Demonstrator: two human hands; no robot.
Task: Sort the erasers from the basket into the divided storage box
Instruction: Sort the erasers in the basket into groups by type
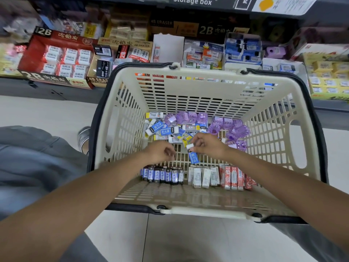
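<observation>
Cream slotted plastic forms the basket point(207, 87), the landmark here. Over its middle the right hand point(206, 145) pinches a blue-sleeved eraser point(193, 155) by its white end, the sleeve hanging down. Just beside it, the left hand point(160, 153) has its fingers curled, holding nothing that shows. Loose blue erasers point(160, 129) and purple cases point(222, 125) lie toward the far wall; upright rows point(198, 176) line the near wall. Beyond the basket, shelf cartons point(56, 55) read "2B" and "4B ERASER"; a sign point(192, 0) reads "Storage box".
</observation>
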